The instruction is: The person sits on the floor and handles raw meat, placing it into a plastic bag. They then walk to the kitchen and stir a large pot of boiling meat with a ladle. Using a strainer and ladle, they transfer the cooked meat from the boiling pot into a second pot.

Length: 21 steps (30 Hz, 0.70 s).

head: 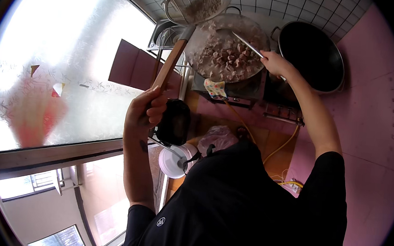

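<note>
My left hand point(148, 108) is closed around the wooden handle of a large wire-mesh strainer point(174, 10), which is tilted above the left rim of a wide steaming pan point(266, 41). Browned bits of food point(206, 8) lie in the strainer's mesh. Chunks of meat point(228, 56) fill the middle of the pan, with pale foam or liquid around them. In my right hand point(276, 64) is the metal handle of a ladle or spatula point(246, 43); its head reaches into the pan and is partly hidden by steam and food.
A big dark pot point(310, 55) stands right of the pan. A patterned cloth point(215, 88) hangs at the stove's front edge. Below are a black-lined bin point(174, 123), a white bucket point(171, 164), a plastic bag point(216, 138) and a yellow hose point(281, 148). A frosted window point(91, 104) borders the left.
</note>
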Each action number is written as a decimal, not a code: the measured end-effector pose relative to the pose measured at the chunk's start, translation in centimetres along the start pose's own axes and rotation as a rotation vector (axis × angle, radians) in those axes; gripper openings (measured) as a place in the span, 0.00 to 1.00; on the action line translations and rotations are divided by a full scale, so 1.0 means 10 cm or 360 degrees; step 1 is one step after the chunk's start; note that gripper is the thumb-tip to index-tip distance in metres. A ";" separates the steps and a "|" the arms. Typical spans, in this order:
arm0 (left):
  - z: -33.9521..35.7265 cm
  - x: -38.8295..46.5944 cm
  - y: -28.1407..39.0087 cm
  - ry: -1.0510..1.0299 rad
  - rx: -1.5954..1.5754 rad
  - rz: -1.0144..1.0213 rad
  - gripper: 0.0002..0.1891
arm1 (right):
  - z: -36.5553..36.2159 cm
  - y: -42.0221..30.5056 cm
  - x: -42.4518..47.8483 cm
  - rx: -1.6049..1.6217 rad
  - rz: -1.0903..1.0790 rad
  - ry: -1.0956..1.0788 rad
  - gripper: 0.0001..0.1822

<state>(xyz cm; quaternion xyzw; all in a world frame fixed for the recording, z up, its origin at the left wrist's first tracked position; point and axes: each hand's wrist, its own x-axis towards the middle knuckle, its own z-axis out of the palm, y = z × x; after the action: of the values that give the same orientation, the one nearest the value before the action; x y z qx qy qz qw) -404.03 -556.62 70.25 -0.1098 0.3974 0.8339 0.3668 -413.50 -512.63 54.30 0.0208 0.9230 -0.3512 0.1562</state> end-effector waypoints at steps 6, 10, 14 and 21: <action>0.08 0.04 0.06 -0.0021 -0.0096 -0.0011 0.20 | 0.44 0.11 0.93 -0.0540 -0.0551 0.0626 0.26; 0.18 0.04 0.07 0.0068 -0.0034 0.0021 0.20 | 0.66 -0.49 1.18 -0.0618 -0.0207 0.0380 0.27; 0.27 0.13 0.09 0.0133 -0.0016 0.0005 0.19 | 0.90 -0.56 1.23 -0.0866 -0.0097 0.0278 0.31; 0.22 0.11 0.06 0.0096 0.0041 0.0056 0.19 | 1.06 -0.24 1.01 -0.1002 -0.0033 0.0090 0.35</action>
<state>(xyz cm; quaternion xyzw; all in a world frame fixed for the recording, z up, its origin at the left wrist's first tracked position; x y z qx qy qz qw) -404.98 -554.65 71.59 -0.1233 0.4210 0.8312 0.3414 -420.55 -522.08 45.28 -0.0282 0.9904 -0.0492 0.1258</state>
